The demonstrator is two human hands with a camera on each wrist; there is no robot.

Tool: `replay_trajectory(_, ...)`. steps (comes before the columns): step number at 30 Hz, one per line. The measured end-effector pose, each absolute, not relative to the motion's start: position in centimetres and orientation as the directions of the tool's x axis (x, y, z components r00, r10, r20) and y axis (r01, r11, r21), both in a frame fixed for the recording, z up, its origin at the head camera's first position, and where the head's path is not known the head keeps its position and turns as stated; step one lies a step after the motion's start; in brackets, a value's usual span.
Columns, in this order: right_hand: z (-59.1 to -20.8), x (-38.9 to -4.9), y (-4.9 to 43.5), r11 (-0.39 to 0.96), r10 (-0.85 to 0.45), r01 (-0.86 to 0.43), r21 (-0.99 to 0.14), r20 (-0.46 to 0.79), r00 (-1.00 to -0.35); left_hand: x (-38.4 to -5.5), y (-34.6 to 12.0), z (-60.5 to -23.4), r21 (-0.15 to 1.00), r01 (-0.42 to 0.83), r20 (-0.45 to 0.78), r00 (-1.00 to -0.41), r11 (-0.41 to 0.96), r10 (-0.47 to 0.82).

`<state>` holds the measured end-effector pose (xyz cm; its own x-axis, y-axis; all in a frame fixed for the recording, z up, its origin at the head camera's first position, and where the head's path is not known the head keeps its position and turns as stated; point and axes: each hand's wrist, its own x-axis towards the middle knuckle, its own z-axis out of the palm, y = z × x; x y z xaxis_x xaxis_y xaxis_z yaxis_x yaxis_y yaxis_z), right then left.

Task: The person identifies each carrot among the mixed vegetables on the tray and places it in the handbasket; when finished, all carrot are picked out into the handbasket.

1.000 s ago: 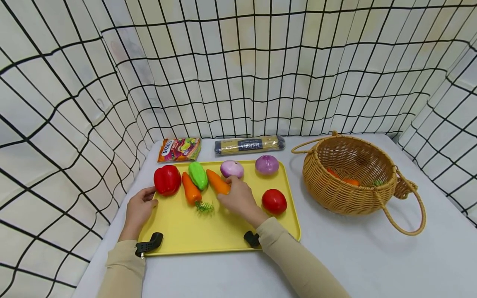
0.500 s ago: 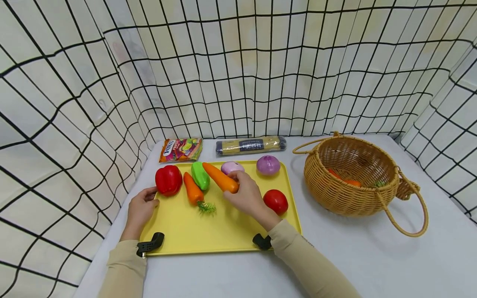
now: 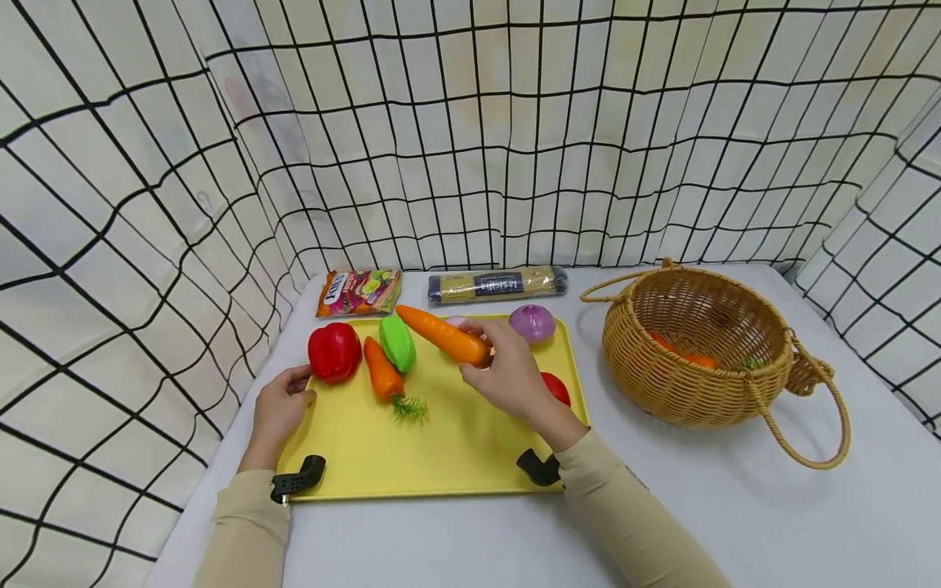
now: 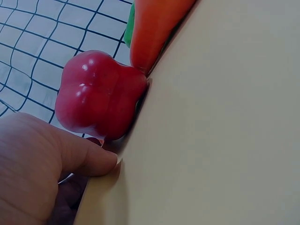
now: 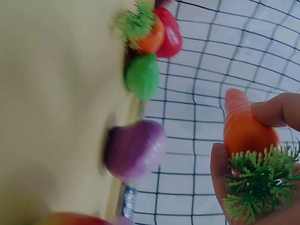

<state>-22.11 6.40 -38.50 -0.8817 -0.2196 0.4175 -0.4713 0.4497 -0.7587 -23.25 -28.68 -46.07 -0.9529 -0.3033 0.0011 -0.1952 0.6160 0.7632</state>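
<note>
My right hand [image 3: 510, 376] holds an orange carrot [image 3: 441, 333] above the yellow tray [image 3: 412, 457], its tip pointing left and away. In the right wrist view, thumb and fingers grip the thick end, beside its green leafy top [image 5: 260, 180]. My left hand [image 3: 279, 412] pinches the tray's left edge, thumb on top, close to a red bell pepper [image 3: 334, 353]. Also on the tray lie a second carrot [image 3: 383, 371], a green vegetable [image 3: 398, 345] and a purple onion [image 3: 532, 324]. A paler onion [image 3: 456, 321] and a red tomato [image 3: 556, 389] are partly hidden by the right hand.
Right of the tray stands a wicker basket [image 3: 684, 392] with orange carrots [image 3: 697, 360] inside and handles sticking out. Behind the tray lie a candy bag [image 3: 359, 292] and a pasta packet [image 3: 497, 284]. A black grid net [image 3: 507, 155] hangs around the table.
My right hand has lifted the carrot off the tray, moving it up and to the right, across the paler onion. The left hand stays at the tray's edge.
</note>
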Motion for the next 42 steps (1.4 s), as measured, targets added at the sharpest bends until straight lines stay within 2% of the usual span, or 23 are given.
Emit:
replay_trajectory(6, -36.7, -22.5, 8.8, 0.430, -0.184, -0.519, -0.739, 0.491, -0.852, -23.4, -28.5, -45.9, 0.767, -0.201, -0.016, -0.955, 0.610, -0.295)
replay_trajectory(16, -34.4, -21.8, 11.5, 0.393, -0.103, -0.439, -0.808, 0.435, -0.894, -23.6, -28.7, -46.2, 0.763, -0.203, -0.026, -0.958, 0.613, -0.285)
replay_trajectory(22, -33.3, -21.6, 13.3, 0.375, -0.097, -0.478, -0.795, 0.479, -0.872, -23.5, -28.7, -46.1, 0.766, -0.197, -0.014, -0.957, 0.611, -0.291)
replay_trajectory(36, -32.3, -21.9, 17.9, 0.528, -0.011, -0.428, -0.733, 0.499, -0.867, -23.3, -28.5, -45.7, 0.768, -0.187, 0.000, -0.956, 0.612, -0.292)
replay_trajectory(42, -31.8, -21.8, 19.0, 0.551, 0.002, -0.418, -0.722, 0.502, -0.865, -23.2, -28.7, -45.8, 0.768, -0.203, -0.008, -0.952, 0.608, -0.307)
